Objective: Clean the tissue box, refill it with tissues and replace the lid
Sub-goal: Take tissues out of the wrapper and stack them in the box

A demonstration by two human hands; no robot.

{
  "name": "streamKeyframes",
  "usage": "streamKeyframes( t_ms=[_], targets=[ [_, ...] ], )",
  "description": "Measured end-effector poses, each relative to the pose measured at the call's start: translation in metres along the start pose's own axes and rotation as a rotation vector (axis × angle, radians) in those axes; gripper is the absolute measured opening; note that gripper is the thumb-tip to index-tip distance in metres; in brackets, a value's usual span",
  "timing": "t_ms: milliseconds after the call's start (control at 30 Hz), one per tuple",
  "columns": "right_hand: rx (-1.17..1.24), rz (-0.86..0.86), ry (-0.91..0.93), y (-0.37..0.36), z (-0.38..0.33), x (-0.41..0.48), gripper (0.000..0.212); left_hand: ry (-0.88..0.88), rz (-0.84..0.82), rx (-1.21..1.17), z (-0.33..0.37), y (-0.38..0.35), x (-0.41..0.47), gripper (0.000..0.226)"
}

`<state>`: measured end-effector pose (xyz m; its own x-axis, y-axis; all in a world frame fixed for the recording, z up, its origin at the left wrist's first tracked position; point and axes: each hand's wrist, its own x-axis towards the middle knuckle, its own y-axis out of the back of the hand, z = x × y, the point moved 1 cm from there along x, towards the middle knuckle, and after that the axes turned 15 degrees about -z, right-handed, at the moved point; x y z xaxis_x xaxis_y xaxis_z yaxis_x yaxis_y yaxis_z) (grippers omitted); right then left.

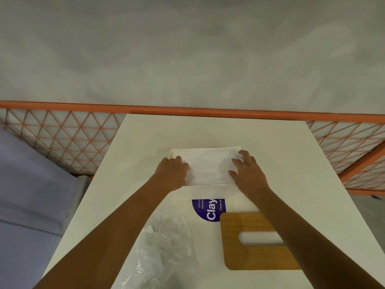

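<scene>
Pressing tissue stack near table far edge, left hand curled over one end, right hand flat, ungripping; risking crumpled sheets from uneven push.

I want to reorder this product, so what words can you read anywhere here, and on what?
"Clay": big white letters on the purple label, cut short at its far edge.
"Let's k" and "pantrie": small lines on the same label, both cut short.
"Clean as": small line on the same label, also cut short.
Tissues, wooden lid, plastic wrapper: no text visible.
</scene>
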<state>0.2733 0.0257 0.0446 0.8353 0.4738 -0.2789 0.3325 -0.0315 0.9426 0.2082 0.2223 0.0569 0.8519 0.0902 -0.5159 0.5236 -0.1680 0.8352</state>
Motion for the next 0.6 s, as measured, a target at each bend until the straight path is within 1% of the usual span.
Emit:
streamKeyframes(
  t_ms=[133,267,400,500,600],
  targets=[
    [-0.077,0.013,-0.047,0.001,0.003,0.003,0.048,0.024,-0.031,-0.017,0.002,0.001,-0.001,0.044],
    [-0.074,-0.035,-0.045,0.004,0.004,-0.001,0.047,0.036,-0.023,-0.102,0.003,0.002,-0.004,0.042],
    [-0.048,-0.042,-0.003,0.012,-0.003,-0.01,0.046,-0.002,0.084,-0.281,0.0,0.002,-0.02,0.042],
    [0.036,-0.013,0.061,0.018,-0.014,-0.022,0.043,-0.018,0.165,-0.413,-0.003,-0.001,-0.04,0.041],
    [0.125,0.014,0.141,0.018,-0.032,-0.037,0.038,-0.002,0.206,-0.497,-0.008,-0.01,-0.06,0.041]
  ],
)
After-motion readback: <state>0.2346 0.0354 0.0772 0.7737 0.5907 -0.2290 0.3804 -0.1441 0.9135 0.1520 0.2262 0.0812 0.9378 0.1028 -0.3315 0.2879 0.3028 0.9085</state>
